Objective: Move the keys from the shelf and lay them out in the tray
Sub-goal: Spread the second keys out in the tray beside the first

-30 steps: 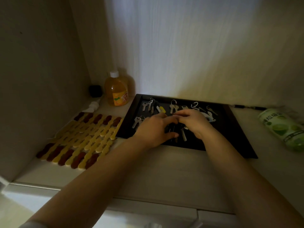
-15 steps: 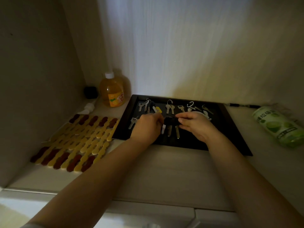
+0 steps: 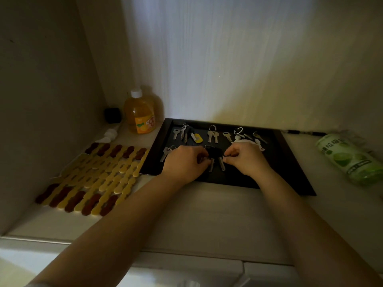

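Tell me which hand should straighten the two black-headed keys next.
Probably the left hand: its fingers already touch the black-headed keys in the tray, while the right hand pinches something small beside them.

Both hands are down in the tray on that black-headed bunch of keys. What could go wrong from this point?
1. The left hand and right hand work the black-headed keys close to the laid-out keys behind; a knuckle could knock them askew.
2. The light is dim and the tray is dark, so the black heads may be misjudged.
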